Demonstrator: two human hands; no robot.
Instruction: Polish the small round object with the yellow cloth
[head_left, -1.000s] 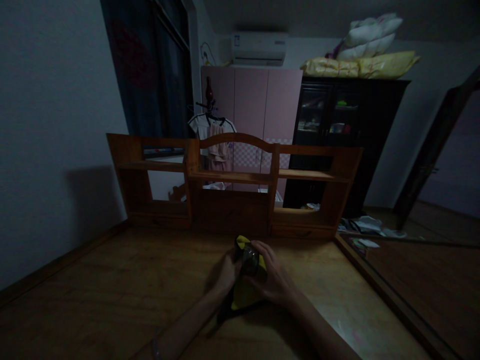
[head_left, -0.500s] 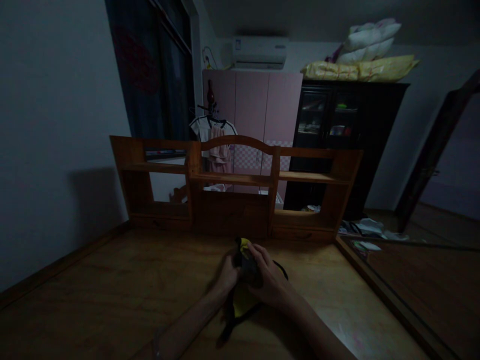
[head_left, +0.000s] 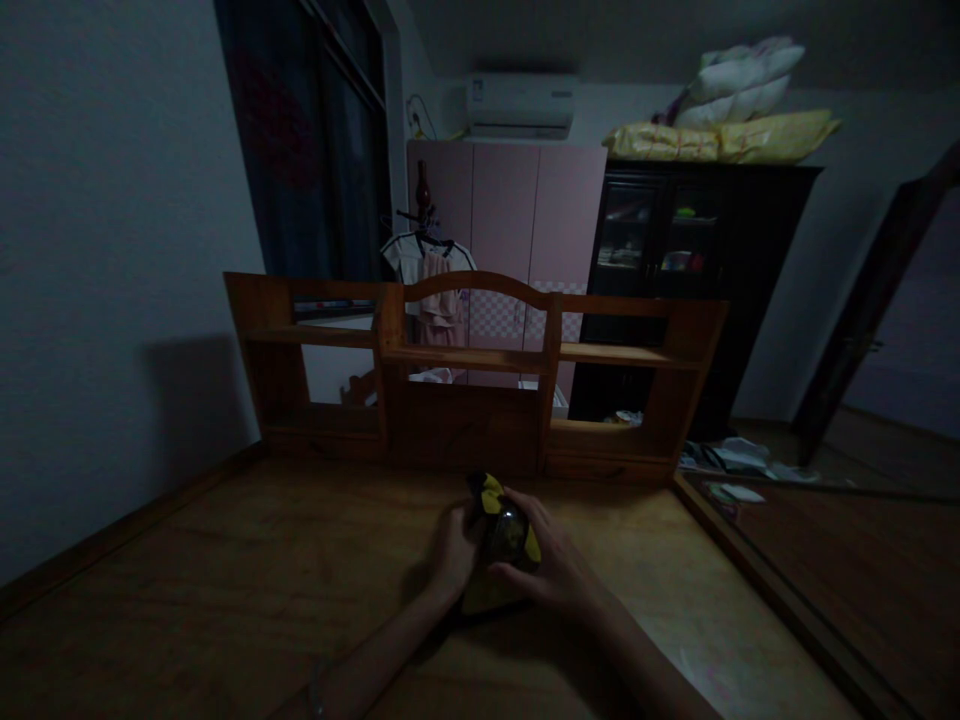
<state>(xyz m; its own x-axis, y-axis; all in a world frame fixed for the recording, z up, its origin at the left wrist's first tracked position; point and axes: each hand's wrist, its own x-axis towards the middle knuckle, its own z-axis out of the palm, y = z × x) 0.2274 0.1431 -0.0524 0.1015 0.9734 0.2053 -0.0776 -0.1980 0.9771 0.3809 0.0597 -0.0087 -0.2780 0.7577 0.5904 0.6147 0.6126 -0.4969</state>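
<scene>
Yellow, the cloth [head_left: 489, 598] sat mid-worktop [head_left: 225, 580], near the wooden shelf unit [head_left: 465, 425]. The left hand [head_left: 452, 548] had its fingers closed on it, while the right hand [head_left: 553, 572] had its fingers curled over a dark round object [head_left: 504, 530] against it.

Left hand [head_left: 452, 548] and right hand [head_left: 553, 568], both ungloved, are showing on forearms that are running uncovered to the lower edge of the view. The left forearm [head_left: 375, 648] is wearing what looks like a thin, pale band [head_left: 313, 690] close to that edge. The right forearm [head_left: 637, 660] is showing plain, and dim light is leaving nails and finer marks unreadable.
</scene>
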